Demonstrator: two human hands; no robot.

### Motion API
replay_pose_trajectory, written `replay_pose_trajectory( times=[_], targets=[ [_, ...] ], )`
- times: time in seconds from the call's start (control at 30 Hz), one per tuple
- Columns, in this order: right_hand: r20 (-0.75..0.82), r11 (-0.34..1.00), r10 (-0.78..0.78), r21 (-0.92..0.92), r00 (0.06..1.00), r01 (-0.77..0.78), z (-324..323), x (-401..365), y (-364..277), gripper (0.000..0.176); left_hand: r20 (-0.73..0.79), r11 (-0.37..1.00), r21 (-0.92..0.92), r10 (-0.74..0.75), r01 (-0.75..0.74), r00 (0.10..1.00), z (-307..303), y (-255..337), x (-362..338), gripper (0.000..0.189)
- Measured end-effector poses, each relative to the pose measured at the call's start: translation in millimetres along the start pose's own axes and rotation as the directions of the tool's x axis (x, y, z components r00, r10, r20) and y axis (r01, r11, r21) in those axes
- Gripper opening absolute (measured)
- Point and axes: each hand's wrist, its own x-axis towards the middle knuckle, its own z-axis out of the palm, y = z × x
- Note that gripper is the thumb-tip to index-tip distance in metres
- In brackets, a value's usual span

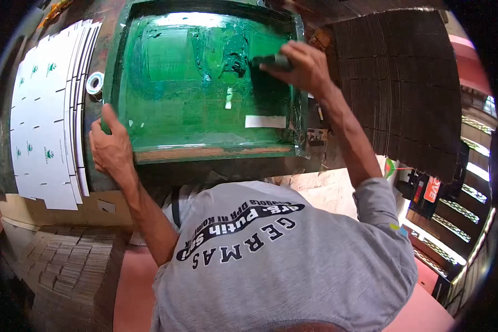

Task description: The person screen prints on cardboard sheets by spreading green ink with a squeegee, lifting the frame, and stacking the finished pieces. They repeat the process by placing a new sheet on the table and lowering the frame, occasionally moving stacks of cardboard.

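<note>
A screen-printing frame (216, 152) with green mesh lies in front of me. Thick dark green ink (235, 60) is smeared over the upper right of the mesh. My right hand (305, 65) is closed around a dark, ink-covered squeegee (270, 63), beside that ink; the squeegee's lower edge is hard to make out. At the frame's left edge, my left hand (113, 145) grips the side, thumb raised along it and the other fingers curled. A white strip (265, 122) sits on the mesh at lower right, with a smaller pale patch (228, 98) left of it.
White sheets with small green prints (41, 122) lie stacked and overlapping at the left. A tape roll (94, 83) stands between them and the frame. Dark stacked boards (398, 83) fill the right side. Bundled grey cardboard pieces (74, 265) are low at the left.
</note>
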Motion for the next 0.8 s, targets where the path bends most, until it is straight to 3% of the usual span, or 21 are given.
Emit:
replay_pose_trajectory(
  times=[0.13, 0.23, 0.27, 0.33, 0.4, 0.43, 0.47, 0.5, 0.53, 0.57, 0.67, 0.8],
  targets=[
    [0.046, 1.000, 0.016, -0.016, 0.999, -0.015, -18, -15, -32, 0.043, 0.002, 1.000, -0.009, 0.000, 0.000, 1.000, -2, 1, -2, 0.066],
    [0.375, 0.935, 0.269, 0.120, 0.887, -0.334, -30, 30, -22, 0.050, -0.003, 0.999, -0.030, 0.039, -0.039, 0.999, -5, 0, -3, 0.067],
    [0.370, 0.944, 0.235, 0.135, 0.899, -0.302, -26, 51, -25, 0.050, -0.028, 0.999, -0.031, 0.012, -0.013, 1.000, -6, -1, -2, 0.067],
    [0.349, 0.815, 0.302, 0.389, 0.887, -0.431, -9, 90, -39, 0.052, 0.075, 0.993, -0.112, 0.056, -0.047, 0.996, -6, -7, 0, 0.078],
    [0.082, 0.957, 0.152, 0.238, 0.985, -0.167, 17, 135, -56, 0.051, -0.005, 0.991, -0.116, 0.067, -0.067, 0.998, -4, -8, -3, 0.073],
    [0.099, 0.985, 0.134, 0.093, 0.986, -0.143, 16, 158, -72, 0.054, -0.063, 0.987, -0.123, 0.097, -0.104, 0.993, -2, -7, -5, 0.068],
    [0.491, 0.901, 0.344, 0.067, 0.800, -0.428, -13, 191, -111, 0.040, -0.074, 0.988, -0.127, 0.083, -0.092, 0.994, -3, -8, -5, 0.068],
    [0.181, 0.989, 0.126, 0.053, 0.975, -0.138, 20, 194, -102, 0.043, -0.082, 0.985, -0.135, 0.096, -0.106, 0.992, -3, -8, -5, 0.068],
    [-0.131, 0.988, -0.150, -0.050, 0.980, 0.145, 59, 191, -93, 0.053, -0.089, 0.983, -0.142, 0.109, -0.120, 0.990, -3, -9, -5, 0.067],
    [-0.094, 0.991, -0.042, -0.127, 0.995, 0.030, 76, 185, -107, 0.050, -0.147, 0.975, -0.159, 0.132, -0.155, 0.980, 0, -11, -6, 0.065],
    [-0.264, 0.974, -0.173, -0.188, 0.949, 0.125, 96, 143, -143, 0.039, -0.169, 0.971, -0.170, 0.138, -0.167, 0.976, 2, -13, -5, 0.063],
    [-0.158, 0.976, -0.204, -0.110, 0.966, 0.188, 68, 108, -159, 0.038, -0.217, 0.966, -0.162, 0.166, -0.204, 0.962, 5, -14, -4, 0.062]
  ],
)
